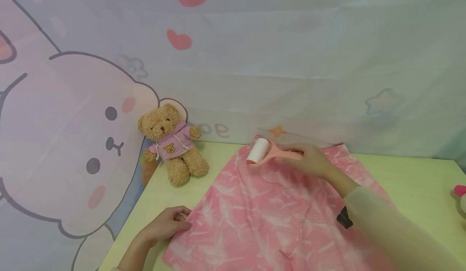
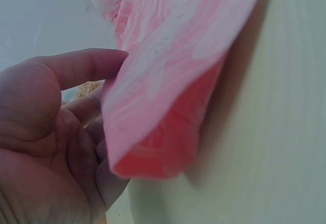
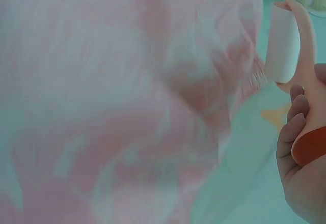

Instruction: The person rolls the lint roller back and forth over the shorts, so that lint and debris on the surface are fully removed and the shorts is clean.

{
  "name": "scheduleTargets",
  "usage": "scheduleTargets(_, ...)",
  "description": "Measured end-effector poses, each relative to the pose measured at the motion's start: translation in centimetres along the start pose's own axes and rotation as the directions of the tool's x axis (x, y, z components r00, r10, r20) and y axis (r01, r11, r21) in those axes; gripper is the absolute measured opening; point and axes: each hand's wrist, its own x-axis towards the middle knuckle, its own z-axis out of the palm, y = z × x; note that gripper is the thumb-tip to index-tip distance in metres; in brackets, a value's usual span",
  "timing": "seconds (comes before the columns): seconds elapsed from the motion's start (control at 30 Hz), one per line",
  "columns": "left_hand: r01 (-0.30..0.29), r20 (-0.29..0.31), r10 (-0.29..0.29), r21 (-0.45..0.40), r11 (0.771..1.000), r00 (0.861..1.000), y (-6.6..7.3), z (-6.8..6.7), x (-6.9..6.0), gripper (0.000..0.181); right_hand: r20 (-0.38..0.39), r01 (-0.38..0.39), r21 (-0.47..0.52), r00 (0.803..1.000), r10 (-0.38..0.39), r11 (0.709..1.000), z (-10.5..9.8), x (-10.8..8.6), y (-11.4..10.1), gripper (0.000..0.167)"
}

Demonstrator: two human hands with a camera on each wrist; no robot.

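Observation:
Pink-and-white patterned shorts [image 1: 262, 206] lie spread on the table, the gathered waistband at the far side. My left hand [image 1: 165, 224] is at their left edge. In the left wrist view its thumb lies on the cloth, with the other fingers partly hidden behind it, pinching the shorts [image 2: 153, 81]; the leg opening gapes beside them. My right hand [image 1: 309, 159] grips the handle of a lint roller [image 1: 259, 150] with a white roll, over the upper left of the shorts. The right wrist view shows the fingers curled round the handle of the lint roller [image 3: 285, 43].
A teddy bear [image 1: 174, 145] in a pink hoodie sits at the table's back left corner. Behind the pale yellow table [image 1: 418, 182] hangs a printed cloth backdrop [image 1: 291, 60]. A pink-and-white object [image 1: 460, 191] shows partly at the right edge.

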Motion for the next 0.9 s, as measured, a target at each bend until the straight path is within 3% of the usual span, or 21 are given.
scheduleTargets(0.3,-0.008,0.0,0.008,0.015,1.0,1.0,0.2,0.1,-0.2,0.03,-0.031,0.076,-0.094,0.996,-0.079,0.993,-4.3,-3.1,2.3,0.05)
scheduleTargets(0.47,-0.008,-0.002,0.008,0.019,1.0,1.0,0.4,0.1,-0.2,0.029,-0.039,0.055,-0.118,0.997,-0.06,0.992,-6.0,-5.2,3.7,0.047)
scheduleTargets(0.6,-0.009,-0.004,0.009,0.028,1.0,1.0,0.7,0.1,-0.3,0.029,-0.031,0.018,-0.139,0.999,-0.023,0.99,-6.8,-6.4,4.7,0.048)
scheduleTargets(0.9,-0.01,0.003,0.01,0.027,1.0,1.0,0.7,0.1,-0.3,0.028,-0.07,0.021,-0.197,0.997,-0.036,0.98,-7.2,-7.8,6.0,0.042)
